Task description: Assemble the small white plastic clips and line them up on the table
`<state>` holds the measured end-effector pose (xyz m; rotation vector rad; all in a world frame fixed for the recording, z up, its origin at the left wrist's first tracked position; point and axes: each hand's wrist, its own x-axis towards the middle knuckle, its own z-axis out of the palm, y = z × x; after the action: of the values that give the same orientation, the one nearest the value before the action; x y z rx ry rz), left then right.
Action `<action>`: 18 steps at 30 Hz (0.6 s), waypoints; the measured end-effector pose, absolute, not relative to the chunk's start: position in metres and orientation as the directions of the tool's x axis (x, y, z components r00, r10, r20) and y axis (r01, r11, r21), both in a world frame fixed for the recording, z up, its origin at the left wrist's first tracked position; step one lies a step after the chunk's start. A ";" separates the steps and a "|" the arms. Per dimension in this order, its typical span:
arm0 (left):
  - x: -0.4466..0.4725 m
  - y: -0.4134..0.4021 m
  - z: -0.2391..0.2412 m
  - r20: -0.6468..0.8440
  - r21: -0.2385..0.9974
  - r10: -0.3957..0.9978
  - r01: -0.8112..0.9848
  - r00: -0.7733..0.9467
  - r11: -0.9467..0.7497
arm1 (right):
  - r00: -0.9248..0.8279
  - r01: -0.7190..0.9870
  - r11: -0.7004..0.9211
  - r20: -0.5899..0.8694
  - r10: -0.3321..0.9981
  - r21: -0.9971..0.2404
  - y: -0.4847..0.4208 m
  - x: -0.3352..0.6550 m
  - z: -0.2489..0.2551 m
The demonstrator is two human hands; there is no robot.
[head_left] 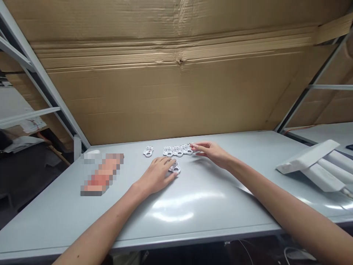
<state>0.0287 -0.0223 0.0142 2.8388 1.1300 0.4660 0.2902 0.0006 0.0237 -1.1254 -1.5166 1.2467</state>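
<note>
Small white plastic parts, each with a round hole at one end, lie on the grey tabletop. My left hand (159,174) curls over the nearest white plastic part (175,168), fingers on its far edge and thumb at its near edge; part of it is hidden under the fingers. Behind it, a row holds a left part (167,151), a middle part (177,151) and a right part (186,149). My right hand (211,151) pinches the right end of that last part between thumb and fingertips. Another part (148,151) lies alone to the left.
A blurred-out reddish long item (102,175) lies on the left of the grey table (193,228). White box-like pieces (317,165) stand at the right. Cardboard (176,99) walls the back, between metal shelf posts (49,81).
</note>
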 end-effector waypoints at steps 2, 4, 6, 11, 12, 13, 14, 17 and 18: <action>0.026 -0.022 0.015 0.253 0.154 0.675 0.660 0.693 -0.735 | -0.223 0.125 0.114 0.084 0.971 -0.986 0.001 0.288 0.023; 0.024 -0.021 0.017 0.236 0.143 0.685 0.672 0.690 -0.726 | -0.224 0.106 0.113 0.087 0.971 -0.988 0.000 0.286 0.022; 0.022 -0.020 0.019 0.225 0.133 0.700 0.690 0.678 -0.711 | -0.238 0.077 0.092 0.072 0.969 -0.993 0.000 0.283 0.022; 0.020 -0.017 0.019 0.237 0.119 0.691 0.685 0.683 -0.718 | -0.283 0.002 0.019 0.018 0.959 -1.000 -0.006 0.276 0.020; 0.020 -0.016 0.018 0.242 0.120 0.687 0.682 0.685 -0.722 | -0.299 -0.005 0.006 0.007 0.954 -1.000 -0.007 0.275 0.020; 0.020 -0.016 0.016 0.249 0.124 0.685 0.679 0.685 -0.723 | -0.316 -0.007 -0.003 -0.001 0.949 -1.000 -0.008 0.274 0.020; 0.020 -0.016 0.015 0.258 0.129 0.684 0.678 0.682 -0.724 | -0.334 -0.005 -0.008 -0.006 0.942 -1.000 -0.009 0.273 0.019; 0.022 -0.016 0.011 0.287 0.145 0.671 0.661 0.684 -0.736 | -0.377 0.026 0.019 0.008 0.926 -0.999 -0.011 0.271 0.019; 0.023 -0.016 0.010 0.295 0.147 0.664 0.654 0.687 -0.742 | -0.384 0.042 0.040 0.021 0.923 -0.998 -0.011 0.271 0.019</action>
<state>0.0232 -0.0159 0.0102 2.8581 1.1173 0.5181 0.2708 -0.0109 0.0186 -1.0097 -1.5464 1.4449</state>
